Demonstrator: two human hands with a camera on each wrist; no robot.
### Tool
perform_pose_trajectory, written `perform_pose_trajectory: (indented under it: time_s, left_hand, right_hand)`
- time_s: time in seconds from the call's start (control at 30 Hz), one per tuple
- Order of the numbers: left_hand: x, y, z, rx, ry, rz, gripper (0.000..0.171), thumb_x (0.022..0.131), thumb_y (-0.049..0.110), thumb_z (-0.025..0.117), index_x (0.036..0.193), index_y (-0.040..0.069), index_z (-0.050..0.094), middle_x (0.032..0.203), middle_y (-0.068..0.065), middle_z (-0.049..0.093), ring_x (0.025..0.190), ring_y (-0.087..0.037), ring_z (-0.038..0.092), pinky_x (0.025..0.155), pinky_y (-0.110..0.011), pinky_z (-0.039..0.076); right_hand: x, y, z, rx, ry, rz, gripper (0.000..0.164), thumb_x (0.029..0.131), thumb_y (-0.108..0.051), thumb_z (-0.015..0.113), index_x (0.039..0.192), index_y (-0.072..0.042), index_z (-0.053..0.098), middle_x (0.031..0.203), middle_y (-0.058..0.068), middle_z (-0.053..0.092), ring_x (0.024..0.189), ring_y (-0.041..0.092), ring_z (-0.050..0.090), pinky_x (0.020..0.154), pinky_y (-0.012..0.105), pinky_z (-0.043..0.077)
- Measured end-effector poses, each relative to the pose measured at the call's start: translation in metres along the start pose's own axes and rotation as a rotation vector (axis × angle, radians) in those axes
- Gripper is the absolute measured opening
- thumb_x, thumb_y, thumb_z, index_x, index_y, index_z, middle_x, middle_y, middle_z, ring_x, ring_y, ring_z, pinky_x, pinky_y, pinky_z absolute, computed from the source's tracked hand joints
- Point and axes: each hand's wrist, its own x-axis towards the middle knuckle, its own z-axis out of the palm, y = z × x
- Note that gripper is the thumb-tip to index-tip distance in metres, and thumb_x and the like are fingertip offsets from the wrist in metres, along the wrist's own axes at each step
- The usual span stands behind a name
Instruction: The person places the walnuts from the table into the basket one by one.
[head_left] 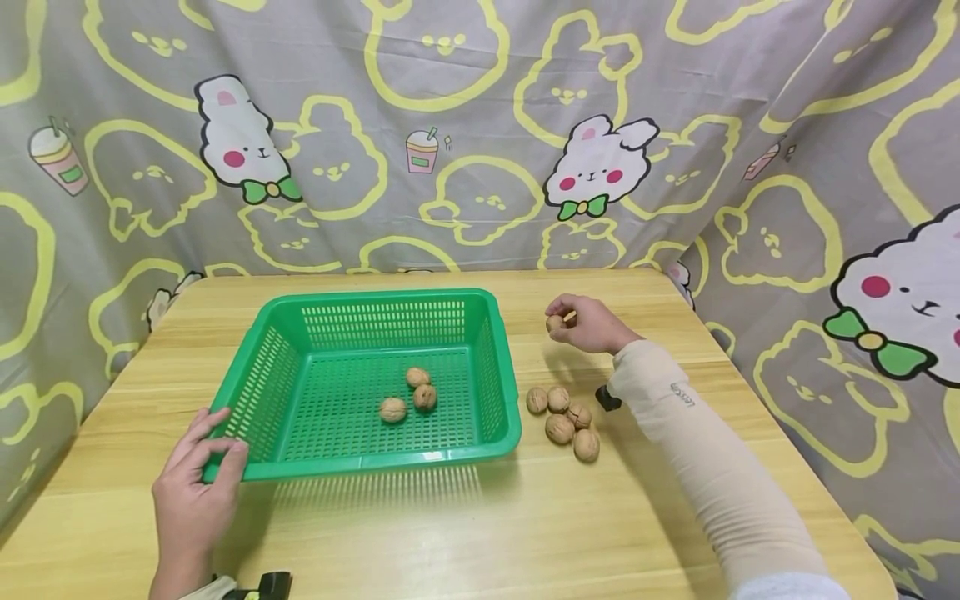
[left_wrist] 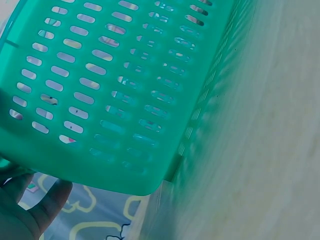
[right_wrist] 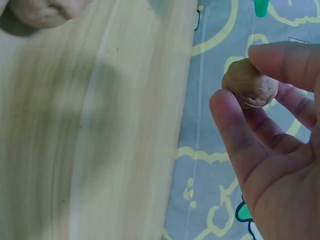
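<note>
A green plastic basket (head_left: 360, 458) stands at the left of the table with three walnuts (head_left: 393, 409) on its mesh floor. At its near left corner my left hand (head_left: 197, 492) grips the rim, thumb and fingers about the edge. In the left wrist view the basket's slotted wall (left_wrist: 85, 95) fills much of the picture, with fingers (left_wrist: 52, 202) at its lower edge. My right hand (head_left: 592, 323) pinches one walnut (right_wrist: 249, 84) between thumb and fingertips, raised over the table right of the basket. Several more walnuts (head_left: 558, 428) lie in a cluster beside the basket's right side.
The light wooden table (head_left: 420, 542) ends at a patterned grey curtain (head_left: 480, 225) that hangs behind it and along both sides. The right forearm, in a beige sleeve (head_left: 697, 450), reaches past the right of the walnut cluster.
</note>
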Motion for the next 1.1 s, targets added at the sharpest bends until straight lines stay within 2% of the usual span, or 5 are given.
perform_pose_trajectory:
  time_s: [0.2,0.47,0.67,0.9,1.1]
  left_hand:
    - [0.000,-0.001,0.000,-0.001,-0.004,0.012,0.011,0.086,0.001,0.067,0.078,-0.005,0.065,0.122,0.018,0.059,0.134,-0.009,0.041,0.108,-0.019,0.029]
    - [0.001,-0.001,0.000,-0.005,-0.001,0.022,0.011,0.086,0.001,0.067,0.078,-0.005,0.065,0.122,0.019,0.059,0.133,-0.006,0.041,0.108,-0.019,0.029]
    - [0.000,0.000,0.000,-0.003,-0.009,0.027,0.011,0.086,0.002,0.067,0.078,-0.005,0.064,0.123,0.018,0.060,0.134,-0.009,0.041,0.107,-0.018,0.029]
    - [-0.002,0.000,-0.002,0.015,-0.010,0.030,0.013,0.087,0.003,0.067,0.077,-0.004,0.064,0.125,0.015,0.060,0.134,-0.011,0.041,0.107,-0.017,0.030]
    - [-0.001,0.000,-0.001,0.012,-0.010,0.026,0.014,0.088,0.004,0.066,0.078,-0.005,0.064,0.125,0.013,0.060,0.134,-0.010,0.040,0.107,-0.018,0.030]
  right_hand:
    - [0.002,-0.014,-0.003,0.021,0.031,-0.037,0.027,0.099,-0.018,0.053,0.121,-0.003,0.060,0.116,0.016,0.062,0.102,0.033,0.063,0.087,0.045,0.052]
    - [0.009,-0.035,-0.004,0.102,0.083,-0.083,0.031,0.088,-0.007,0.071,0.115,-0.002,0.057,0.113,0.015,0.056,0.101,0.032,0.063,0.083,0.040,0.054]
    - [0.014,-0.051,-0.005,0.095,0.116,-0.133,0.031,0.091,-0.006,0.067,0.119,-0.003,0.057,0.117,0.015,0.057,0.101,0.032,0.062,0.080,0.040,0.055]
    - [0.021,-0.067,-0.003,0.112,0.115,-0.225,0.028,0.095,-0.006,0.060,0.122,-0.001,0.058,0.118,0.017,0.060,0.102,0.031,0.063,0.086,0.041,0.053]
    - [0.027,-0.086,-0.003,0.221,0.080,-0.217,0.027,0.096,-0.008,0.060,0.122,-0.001,0.058,0.120,0.016,0.058,0.106,0.029,0.064,0.081,0.038,0.055]
